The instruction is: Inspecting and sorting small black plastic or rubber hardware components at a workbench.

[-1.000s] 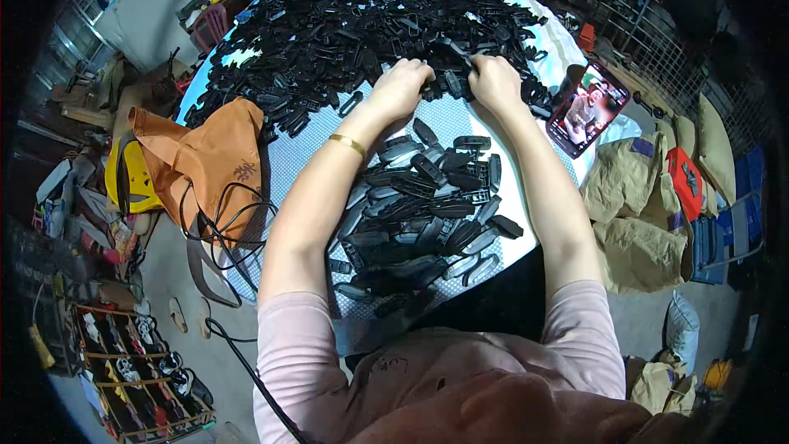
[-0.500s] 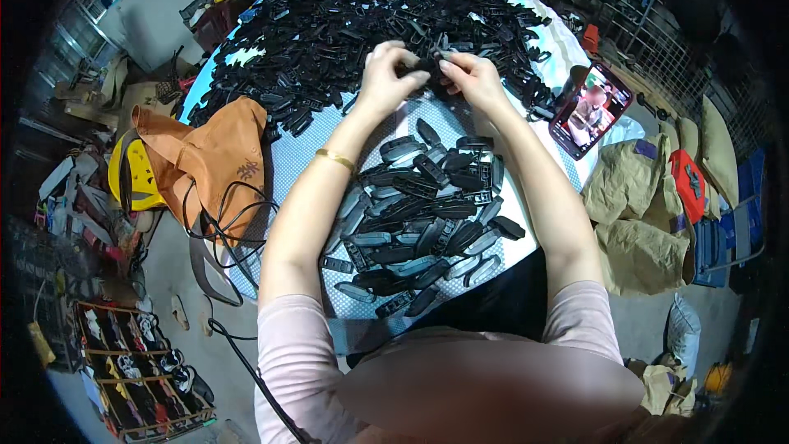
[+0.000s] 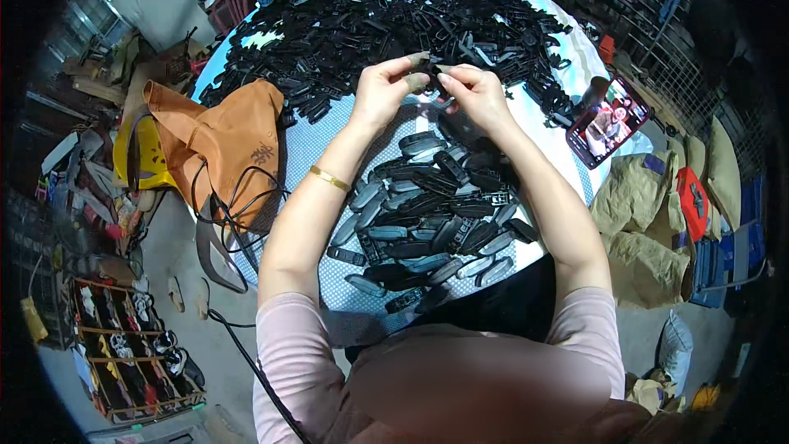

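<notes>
My left hand and my right hand come together at the near edge of a big heap of black plastic parts. Between their fingertips they pinch a small black plastic piece, whose exact shape is too small and dark to make out. Greyish covers wrap the thumb and a finger of my left hand. Below the hands, between my forearms, lies a smaller group of long, rounded black plastic pieces, some showing grey surfaces.
A pale patterned cloth covers the round table. An orange-brown bag and a looped black cable are at its left edge. A lit phone leans at the right. Paper sacks stand beyond it; a shoe rack is lower left.
The whole view has shifted slightly, with the table's contents now lower and further right. My fingers have changed position around the small piece, and my left fingers are straighter.
</notes>
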Motion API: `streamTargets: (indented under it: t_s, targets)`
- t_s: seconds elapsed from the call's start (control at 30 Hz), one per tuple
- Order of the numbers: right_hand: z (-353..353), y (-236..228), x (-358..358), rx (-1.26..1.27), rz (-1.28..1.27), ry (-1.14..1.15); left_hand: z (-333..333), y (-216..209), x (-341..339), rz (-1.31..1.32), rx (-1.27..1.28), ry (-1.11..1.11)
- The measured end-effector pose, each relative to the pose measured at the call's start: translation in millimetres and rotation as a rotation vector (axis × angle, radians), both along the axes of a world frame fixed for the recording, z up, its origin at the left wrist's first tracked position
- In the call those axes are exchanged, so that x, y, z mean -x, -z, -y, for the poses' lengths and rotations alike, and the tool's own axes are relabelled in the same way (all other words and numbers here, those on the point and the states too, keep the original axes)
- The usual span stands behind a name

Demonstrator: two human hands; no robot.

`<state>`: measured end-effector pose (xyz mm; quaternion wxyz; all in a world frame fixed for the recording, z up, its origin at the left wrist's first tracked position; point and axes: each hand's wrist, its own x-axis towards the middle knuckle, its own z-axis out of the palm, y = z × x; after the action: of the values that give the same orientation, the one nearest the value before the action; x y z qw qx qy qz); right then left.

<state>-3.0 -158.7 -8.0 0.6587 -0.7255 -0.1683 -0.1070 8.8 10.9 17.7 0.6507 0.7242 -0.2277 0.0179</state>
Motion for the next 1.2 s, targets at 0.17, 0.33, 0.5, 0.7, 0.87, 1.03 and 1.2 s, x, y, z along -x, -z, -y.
streamTargets:
  t_s: [0.17, 0.33, 0.5, 0.7, 0.87, 1.03, 1.2]
  targets:
    - [-7, -7, 11, 0.349, 0.556, 0.327, 8, -3, 11, 0.084, -0.023, -0.003]
    - [-13, -9, 16, 0.347, 0.591, 0.384, 20, -3, 20, 0.082, 0.073, -0.139]
    - [-12, -16, 12, 0.184, 0.239, 0.243, 5, -16, 12, -0.137, 0.256, -0.01]
    - [-5, -17, 15, 0.268, 0.208, -0.008, 0, -27, 19, -0.007, 0.102, 0.111]
    - [0, -35, 10, 0.405, 0.344, -0.091, -13, -38, 12, 0.071, -0.01, 0.143]
    - [6, -1, -21, 1.074, 0.576, 0.202, -19, -50, 26, 0.075, -0.605, 0.493]
    - [2, 16, -37, 1.231, 0.658, 0.283, -21, -30, 3, 0.061, -0.628, 0.036]
